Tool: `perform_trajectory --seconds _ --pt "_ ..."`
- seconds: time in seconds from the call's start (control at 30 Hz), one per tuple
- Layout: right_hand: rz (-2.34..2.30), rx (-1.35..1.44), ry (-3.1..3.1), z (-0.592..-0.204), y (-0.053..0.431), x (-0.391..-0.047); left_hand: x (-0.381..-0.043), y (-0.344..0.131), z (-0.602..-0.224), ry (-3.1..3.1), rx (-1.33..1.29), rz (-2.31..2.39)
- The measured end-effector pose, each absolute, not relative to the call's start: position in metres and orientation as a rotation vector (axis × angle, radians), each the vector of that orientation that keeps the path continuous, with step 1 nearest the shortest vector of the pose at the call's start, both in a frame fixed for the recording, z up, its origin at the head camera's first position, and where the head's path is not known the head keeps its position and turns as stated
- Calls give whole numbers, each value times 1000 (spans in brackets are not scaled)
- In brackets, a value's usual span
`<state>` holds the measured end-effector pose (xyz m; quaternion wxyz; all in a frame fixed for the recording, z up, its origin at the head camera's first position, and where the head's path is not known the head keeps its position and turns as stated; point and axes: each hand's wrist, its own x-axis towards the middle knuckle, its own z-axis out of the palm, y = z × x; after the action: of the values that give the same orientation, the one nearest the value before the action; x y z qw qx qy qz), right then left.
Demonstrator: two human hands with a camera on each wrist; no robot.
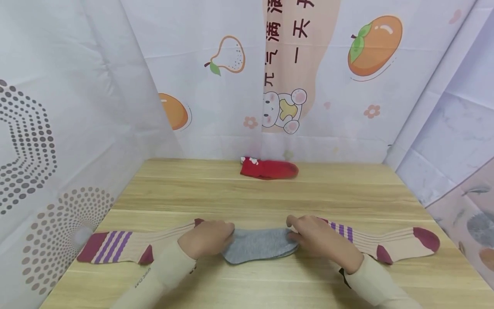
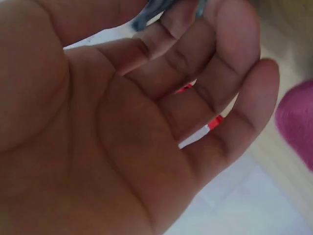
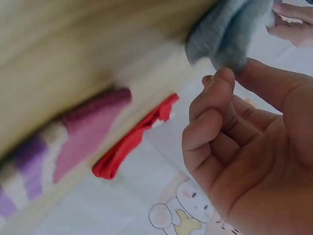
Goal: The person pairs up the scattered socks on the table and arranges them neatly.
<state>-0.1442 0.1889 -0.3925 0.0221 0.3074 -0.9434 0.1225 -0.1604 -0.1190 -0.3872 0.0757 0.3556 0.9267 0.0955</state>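
While the left hand [image 1: 206, 238] and right hand [image 1: 326, 239] pinch a grey sock [image 1: 258, 245] at either end, they partly hide striped socks [image 1: 129, 246] beside them; red cloth [image 1: 272, 169] lies beyond.

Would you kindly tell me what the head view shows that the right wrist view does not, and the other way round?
Only the head view shows the left striped sock and the dotted fabric at far left. Only the right wrist view shows the palm of the right hand. Both show the grey sock this hand pinches, the red sock and the bear print.
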Motion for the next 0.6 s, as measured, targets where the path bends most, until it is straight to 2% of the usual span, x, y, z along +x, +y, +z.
perform_trajectory --seconds 0.17,0.33,0.6 --pt "232 1004 -2769 -380 178 -135 -151 -109 -378 2995 1230 95" --pt "104 1165 -2705 -381 161 -121 -138 -95 -372 2817 1384 225" --pt "202 1234 -2984 -389 159 -108 -131 -86 -392 2737 1325 192"
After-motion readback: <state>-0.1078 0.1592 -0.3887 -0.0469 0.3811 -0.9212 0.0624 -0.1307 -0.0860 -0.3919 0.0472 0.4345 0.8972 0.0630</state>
